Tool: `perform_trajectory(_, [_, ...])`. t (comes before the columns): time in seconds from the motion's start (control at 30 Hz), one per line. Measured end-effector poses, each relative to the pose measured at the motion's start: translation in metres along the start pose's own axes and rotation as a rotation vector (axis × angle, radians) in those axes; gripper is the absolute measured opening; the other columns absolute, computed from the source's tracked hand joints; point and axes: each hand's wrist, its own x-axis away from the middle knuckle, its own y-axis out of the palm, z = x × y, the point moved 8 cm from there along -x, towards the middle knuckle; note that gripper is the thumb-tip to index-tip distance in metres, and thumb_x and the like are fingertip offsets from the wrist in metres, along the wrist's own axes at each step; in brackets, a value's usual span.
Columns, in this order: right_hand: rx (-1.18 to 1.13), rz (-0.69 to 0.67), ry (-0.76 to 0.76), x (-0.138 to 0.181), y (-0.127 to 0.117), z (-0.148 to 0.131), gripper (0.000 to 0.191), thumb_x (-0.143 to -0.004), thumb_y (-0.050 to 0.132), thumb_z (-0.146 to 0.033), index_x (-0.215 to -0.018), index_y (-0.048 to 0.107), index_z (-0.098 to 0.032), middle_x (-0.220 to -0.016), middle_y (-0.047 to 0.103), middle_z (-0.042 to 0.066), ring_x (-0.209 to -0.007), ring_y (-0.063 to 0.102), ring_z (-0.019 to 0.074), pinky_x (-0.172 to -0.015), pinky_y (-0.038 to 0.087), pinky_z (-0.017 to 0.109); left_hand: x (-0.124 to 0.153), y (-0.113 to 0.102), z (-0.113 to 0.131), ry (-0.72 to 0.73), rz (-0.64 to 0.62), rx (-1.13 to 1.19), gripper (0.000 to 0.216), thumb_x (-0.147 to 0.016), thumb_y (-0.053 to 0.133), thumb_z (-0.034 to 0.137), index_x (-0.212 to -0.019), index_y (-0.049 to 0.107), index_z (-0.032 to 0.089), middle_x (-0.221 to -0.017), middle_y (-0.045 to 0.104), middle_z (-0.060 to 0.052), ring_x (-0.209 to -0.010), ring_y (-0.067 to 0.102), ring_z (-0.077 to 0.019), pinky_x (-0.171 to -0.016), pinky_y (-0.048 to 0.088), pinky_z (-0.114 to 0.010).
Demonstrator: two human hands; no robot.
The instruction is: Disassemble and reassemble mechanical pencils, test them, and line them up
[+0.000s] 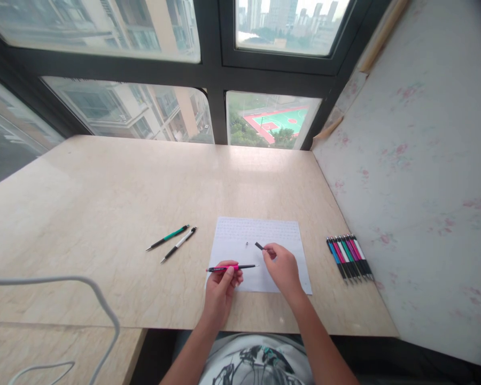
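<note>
My left hand [223, 282] is closed on a pink and black pen [230, 267], held level over the lower left part of a white sheet of paper [260, 235] with its tip pointing right. My right hand [282, 267] pinches a small black part [258, 246] between fingertips, just above and right of the pen's tip. A tiny dark piece [247, 244] lies on the paper to the left of that part.
A green pen [168, 237] and a white pen [179, 244] lie side by side left of the paper. Several coloured pens [349, 258] lie in a row at the right, near the papered wall. A white cable [84, 289] loops at lower left. Windows back the beige desk [104, 203].
</note>
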Motion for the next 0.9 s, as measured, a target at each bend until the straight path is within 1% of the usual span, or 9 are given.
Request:
perform_trajectory(0.13, [0.0, 0.056, 0.024, -0.007, 0.011, -0.007, 0.018, -0.085, 0.054, -0.033, -0.086, 0.069, -0.021, -0.073, 0.07, 0.005, -0.069, 0.063, 0.0207, -0.068, 0.043, 0.03, 0.001, 0.002, 0.001, -0.002, -0.003, 0.01, 0.023, -0.074, 0.076, 0.03, -0.09, 0.068, 0.014, -0.072, 0.069, -0.005, -0.066, 0.061, -0.0112, -0.063, 0.046, -0.021])
perform_trajectory(0.3, [-0.117, -0.044, 0.023, 0.0, 0.019, -0.006, 0.033, -0.089, 0.049, -0.041, -0.071, 0.067, -0.02, -0.064, 0.067, 0.003, -0.06, 0.06, 0.018, -0.062, 0.041, 0.028, 0.001, 0.002, 0.003, 0.002, -0.003, 0.016, 0.024, -0.075, 0.075, 0.03, -0.091, 0.068, 0.014, -0.072, 0.068, -0.005, -0.065, 0.06, -0.0112, -0.063, 0.046, -0.022])
perform_trajectory(0.4, [-0.279, -0.074, 0.067, 0.008, 0.013, -0.001, 0.042, -0.092, 0.044, -0.049, -0.075, 0.067, -0.019, -0.064, 0.066, 0.003, -0.058, 0.058, 0.0175, -0.059, 0.041, 0.027, 0.001, 0.003, 0.003, -0.002, -0.005, -0.021, 0.025, -0.075, 0.074, 0.03, -0.092, 0.068, 0.013, -0.072, 0.067, -0.005, -0.064, 0.06, -0.0114, -0.062, 0.046, -0.023])
perform_trajectory(0.47, [-0.411, -0.144, 0.077, 0.013, 0.014, -0.003, 0.047, -0.092, 0.042, -0.054, -0.079, 0.068, -0.017, -0.065, 0.066, 0.004, -0.061, 0.059, 0.0179, -0.06, 0.044, 0.027, 0.001, 0.006, 0.003, 0.006, -0.023, -0.073, 0.026, -0.075, 0.074, 0.032, -0.092, 0.067, 0.013, -0.071, 0.067, -0.005, -0.063, 0.059, -0.012, -0.06, 0.045, -0.023])
perform_trajectory(0.53, [-0.484, -0.271, 0.045, 0.021, 0.02, -0.01, 0.049, -0.093, 0.041, -0.055, -0.077, 0.068, -0.017, -0.065, 0.066, 0.004, -0.064, 0.059, 0.0175, -0.062, 0.045, 0.027, 0.002, 0.008, 0.004, 0.021, -0.053, -0.135, 0.027, -0.075, 0.073, 0.034, -0.093, 0.067, 0.014, -0.071, 0.068, -0.005, -0.062, 0.059, -0.0127, -0.059, 0.045, -0.024])
perform_trajectory(0.6, [-0.484, -0.404, 0.001, 0.03, 0.026, -0.017, 0.048, -0.093, 0.043, -0.052, -0.072, 0.067, -0.016, -0.064, 0.065, 0.003, -0.062, 0.058, 0.0161, -0.061, 0.044, 0.026, 0.003, 0.01, 0.003, 0.031, -0.082, -0.19, 0.026, -0.076, 0.072, 0.035, -0.091, 0.066, 0.015, -0.069, 0.067, -0.004, -0.061, 0.059, -0.0131, -0.059, 0.044, -0.024])
perform_trajectory(0.67, [-0.457, -0.479, -0.027, 0.038, 0.029, -0.021, 0.046, -0.093, 0.046, -0.048, -0.068, 0.066, -0.016, -0.062, 0.063, 0.002, -0.06, 0.056, 0.0146, -0.059, 0.042, 0.025, 0.004, 0.011, 0.002, 0.027, -0.104, -0.23, 0.024, -0.077, 0.072, 0.036, -0.088, 0.067, 0.015, -0.065, 0.066, -0.003, -0.059, 0.058, -0.013, -0.058, 0.043, -0.024])
perform_trajectory(0.77, [-0.409, -0.448, -0.079, 0.042, 0.023, -0.023, 0.039, -0.093, 0.05, -0.041, -0.067, 0.066, -0.017, -0.062, 0.063, 0.001, -0.06, 0.055, 0.0141, -0.06, 0.042, 0.025, 0.005, 0.012, 0.0, 0.016, -0.123, -0.266, 0.024, -0.075, 0.074, 0.036, -0.083, 0.068, 0.014, -0.064, 0.066, -0.003, -0.057, 0.057, -0.013, -0.057, 0.042, -0.025])
perform_trajectory(0.9, [-0.285, -0.277, -0.241, 0.043, 0.007, -0.033, 0.018, -0.088, 0.058, -0.03, -0.078, 0.069, -0.02, -0.075, 0.066, 0.004, -0.068, 0.056, 0.0161, -0.063, 0.043, 0.027, 0.004, 0.01, 0.0, 0.005, -0.097, -0.271, 0.026, -0.073, 0.075, 0.037, -0.082, 0.069, 0.013, -0.064, 0.066, -0.005, -0.056, 0.057, -0.014, -0.055, 0.041, -0.025])
